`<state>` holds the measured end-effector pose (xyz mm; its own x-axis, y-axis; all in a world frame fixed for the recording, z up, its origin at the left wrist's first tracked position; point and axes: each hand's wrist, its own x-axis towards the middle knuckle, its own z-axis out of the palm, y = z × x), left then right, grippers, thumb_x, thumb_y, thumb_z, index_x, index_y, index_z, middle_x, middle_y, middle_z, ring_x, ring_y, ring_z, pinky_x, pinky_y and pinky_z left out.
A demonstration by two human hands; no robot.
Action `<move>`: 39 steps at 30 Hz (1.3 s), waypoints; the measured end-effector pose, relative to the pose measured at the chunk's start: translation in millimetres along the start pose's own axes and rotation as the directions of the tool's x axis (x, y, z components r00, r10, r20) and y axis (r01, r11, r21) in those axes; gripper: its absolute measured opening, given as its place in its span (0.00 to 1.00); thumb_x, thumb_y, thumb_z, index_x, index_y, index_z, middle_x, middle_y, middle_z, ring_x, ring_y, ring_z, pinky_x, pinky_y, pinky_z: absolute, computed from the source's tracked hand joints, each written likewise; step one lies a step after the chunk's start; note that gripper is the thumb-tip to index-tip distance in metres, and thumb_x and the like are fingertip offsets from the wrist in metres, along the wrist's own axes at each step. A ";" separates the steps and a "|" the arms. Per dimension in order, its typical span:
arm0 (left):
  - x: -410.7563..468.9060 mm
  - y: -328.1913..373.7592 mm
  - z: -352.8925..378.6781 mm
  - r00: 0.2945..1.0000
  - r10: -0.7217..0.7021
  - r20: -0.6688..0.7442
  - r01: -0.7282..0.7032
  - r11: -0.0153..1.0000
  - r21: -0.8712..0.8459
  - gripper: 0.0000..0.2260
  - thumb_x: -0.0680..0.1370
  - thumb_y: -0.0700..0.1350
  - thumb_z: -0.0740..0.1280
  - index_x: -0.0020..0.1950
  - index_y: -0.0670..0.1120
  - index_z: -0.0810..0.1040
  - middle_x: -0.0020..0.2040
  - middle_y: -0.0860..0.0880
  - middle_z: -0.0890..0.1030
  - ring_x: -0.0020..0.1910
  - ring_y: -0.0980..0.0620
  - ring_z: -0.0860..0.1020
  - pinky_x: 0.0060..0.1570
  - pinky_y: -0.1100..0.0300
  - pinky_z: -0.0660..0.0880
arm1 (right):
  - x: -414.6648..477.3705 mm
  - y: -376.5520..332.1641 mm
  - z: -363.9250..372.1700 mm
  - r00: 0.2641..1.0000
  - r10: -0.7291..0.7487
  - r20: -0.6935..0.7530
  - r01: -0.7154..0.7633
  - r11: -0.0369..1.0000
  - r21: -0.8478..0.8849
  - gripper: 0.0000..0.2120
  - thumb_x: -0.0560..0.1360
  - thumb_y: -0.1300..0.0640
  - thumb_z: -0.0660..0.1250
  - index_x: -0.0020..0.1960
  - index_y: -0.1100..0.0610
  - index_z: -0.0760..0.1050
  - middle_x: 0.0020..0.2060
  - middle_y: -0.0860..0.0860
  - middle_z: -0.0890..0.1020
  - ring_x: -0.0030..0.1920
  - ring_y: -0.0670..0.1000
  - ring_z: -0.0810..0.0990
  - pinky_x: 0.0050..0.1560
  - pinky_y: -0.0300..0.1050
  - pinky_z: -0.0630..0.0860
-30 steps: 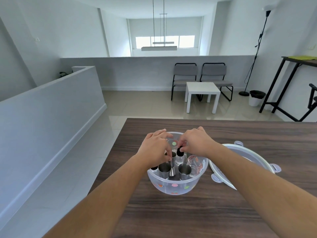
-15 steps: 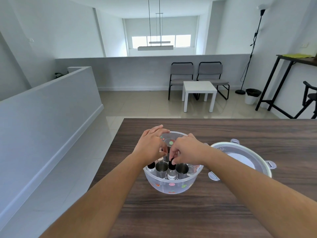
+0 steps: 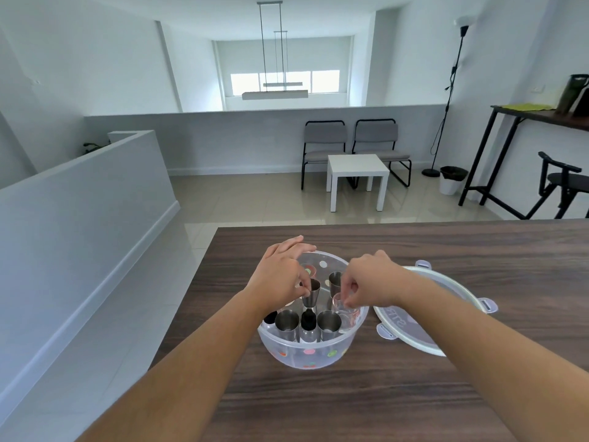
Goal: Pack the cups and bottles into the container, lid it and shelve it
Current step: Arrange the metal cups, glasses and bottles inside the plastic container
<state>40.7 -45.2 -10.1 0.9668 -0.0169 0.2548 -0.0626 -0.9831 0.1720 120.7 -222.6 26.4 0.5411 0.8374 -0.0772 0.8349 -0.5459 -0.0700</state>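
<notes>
A clear round container with coloured dots stands on the dark wooden table. Inside stand several steel cups, two of them at the front, and a black-capped bottle between them. My left hand pinches the rim of a conical steel cup in the middle. My right hand pinches the rim of a clear glass cup at the container's right side. Another steel cup stands behind. The round lid lies to the right on the table, partly under my right forearm.
The table's left edge runs close to the container, with a white half wall and tiled floor beyond. Further off are two grey chairs, a white side table, a bin and a tall dark table at the right.
My hands have drawn apart: the right hand moved from the bottle in the middle to the glass cup at the right, and the left hand now holds the conical cup.
</notes>
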 end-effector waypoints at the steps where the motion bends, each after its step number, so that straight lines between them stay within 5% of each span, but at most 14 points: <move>1: 2.1 0.8 1.3 1.000 0.009 -0.002 -0.009 1.000 -0.004 0.02 0.71 0.49 0.72 0.39 0.54 0.84 0.72 0.56 0.65 0.74 0.55 0.52 0.71 0.52 0.49 | -1.3 -0.4 3.6 1.000 0.008 0.021 -0.007 1.000 -0.024 0.06 0.68 0.51 0.68 0.42 0.50 0.83 0.32 0.44 0.78 0.40 0.48 0.74 0.56 0.49 0.64; 6: 15.3 6.6 6.5 0.999 0.039 -0.010 -0.039 0.999 -0.006 0.02 0.71 0.48 0.71 0.39 0.54 0.84 0.72 0.56 0.65 0.74 0.55 0.52 0.71 0.53 0.49 | -0.2 1.5 14.2 1.000 0.014 0.013 -0.013 0.998 -0.065 0.04 0.67 0.50 0.71 0.41 0.48 0.81 0.42 0.46 0.83 0.45 0.48 0.75 0.56 0.49 0.61; 24: 30.7 -3.3 13.0 1.000 -0.019 0.004 0.019 0.999 -0.045 0.05 0.71 0.49 0.72 0.46 0.57 0.83 0.71 0.54 0.67 0.73 0.53 0.57 0.70 0.51 0.53 | 9.3 0.4 24.7 1.000 -0.005 0.018 0.008 0.988 -0.155 0.01 0.68 0.54 0.72 0.39 0.48 0.81 0.38 0.44 0.81 0.42 0.47 0.71 0.50 0.48 0.58; 29: 5.3 -34.4 -12.0 0.979 -0.178 -0.100 0.170 0.982 -0.082 0.08 0.70 0.52 0.72 0.48 0.61 0.82 0.71 0.54 0.68 0.72 0.51 0.60 0.70 0.45 0.55 | 10.5 -2.6 27.4 0.996 -0.085 -0.025 0.079 0.981 -0.174 0.07 0.71 0.57 0.67 0.42 0.49 0.84 0.43 0.42 0.84 0.40 0.47 0.74 0.50 0.45 0.56; 35: -35.8 -62.1 -15.9 0.927 -0.373 0.034 0.374 0.926 -0.046 0.19 0.69 0.58 0.71 0.59 0.62 0.76 0.72 0.51 0.65 0.72 0.49 0.60 0.70 0.45 0.58 | 21.2 -7.4 34.3 0.975 -0.209 -0.081 0.191 0.965 -0.181 0.09 0.75 0.52 0.63 0.45 0.49 0.83 0.42 0.45 0.84 0.45 0.49 0.78 0.50 0.43 0.58; 39: -46.7 -60.4 -15.8 0.915 -0.400 0.050 0.403 0.909 -0.106 0.17 0.69 0.58 0.72 0.57 0.63 0.77 0.73 0.51 0.64 0.73 0.49 0.59 0.71 0.45 0.56 | 32.7 -8.2 33.6 0.960 -0.264 -0.091 0.252 0.960 -0.120 0.07 0.72 0.54 0.66 0.45 0.46 0.82 0.43 0.43 0.83 0.47 0.46 0.76 0.48 0.42 0.58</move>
<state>-4.6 17.8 -17.3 0.9221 0.3688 0.1170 0.3067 -0.8811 0.3601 128.3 -191.7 -9.0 0.3087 0.9505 0.0352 0.9502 -0.3099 0.0328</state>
